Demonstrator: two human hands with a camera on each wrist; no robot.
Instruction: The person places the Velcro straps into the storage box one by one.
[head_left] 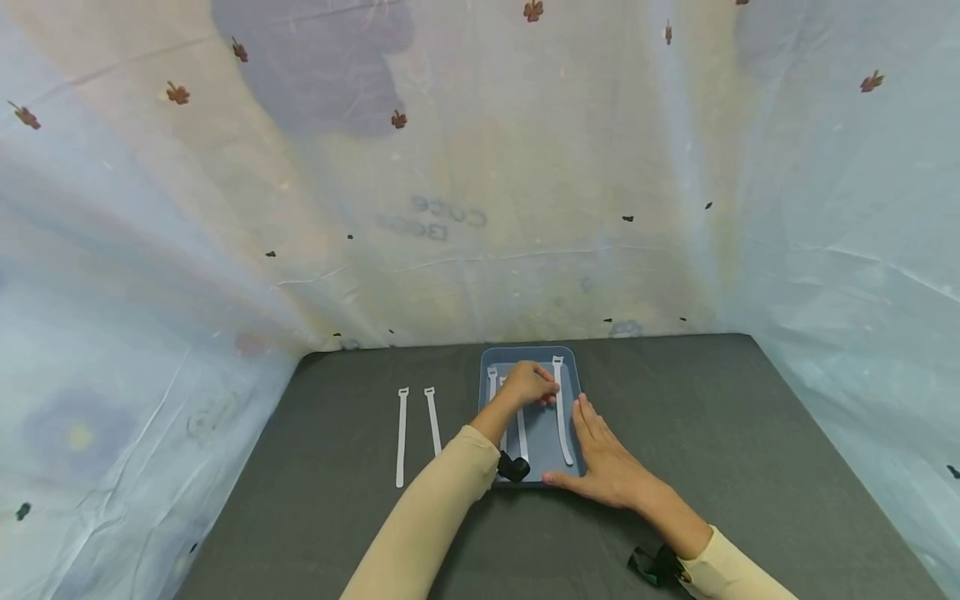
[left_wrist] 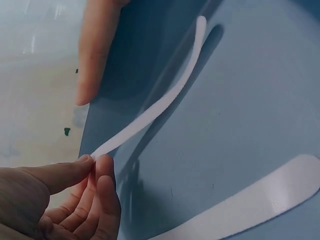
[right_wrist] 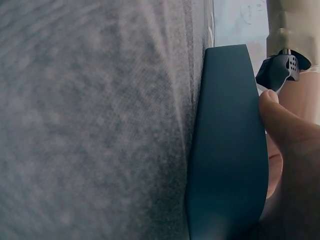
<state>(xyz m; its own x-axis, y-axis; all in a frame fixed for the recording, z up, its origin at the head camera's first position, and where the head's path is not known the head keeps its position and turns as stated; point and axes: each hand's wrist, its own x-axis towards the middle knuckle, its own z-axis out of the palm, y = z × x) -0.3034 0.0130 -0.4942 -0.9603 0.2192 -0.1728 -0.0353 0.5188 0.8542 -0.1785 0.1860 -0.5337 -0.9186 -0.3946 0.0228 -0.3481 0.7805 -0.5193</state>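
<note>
A blue tray [head_left: 540, 442] lies on the dark table. Thumb and fingers of my left hand [head_left: 528, 385] pinch a white slotted-head cable strap [head_left: 562, 425] over the tray's right side. In the left wrist view that strap [left_wrist: 162, 104] curves above the tray floor and casts a shadow. Another white strap [head_left: 522, 437] lies in the tray, and one more strap [head_left: 492, 377] shows near its left wall, partly covered by my left arm. My right hand [head_left: 611, 467] rests against the tray's near right corner, fingers straight along the side, thumb at the front rim.
Two more white straps, a left strap [head_left: 401, 437] and a right strap [head_left: 432, 417], lie on the dark tablecloth [head_left: 337, 467] left of the tray. A patterned sheet [head_left: 480, 167] hangs behind and beside the table. Black wrist cameras sit on both wrists.
</note>
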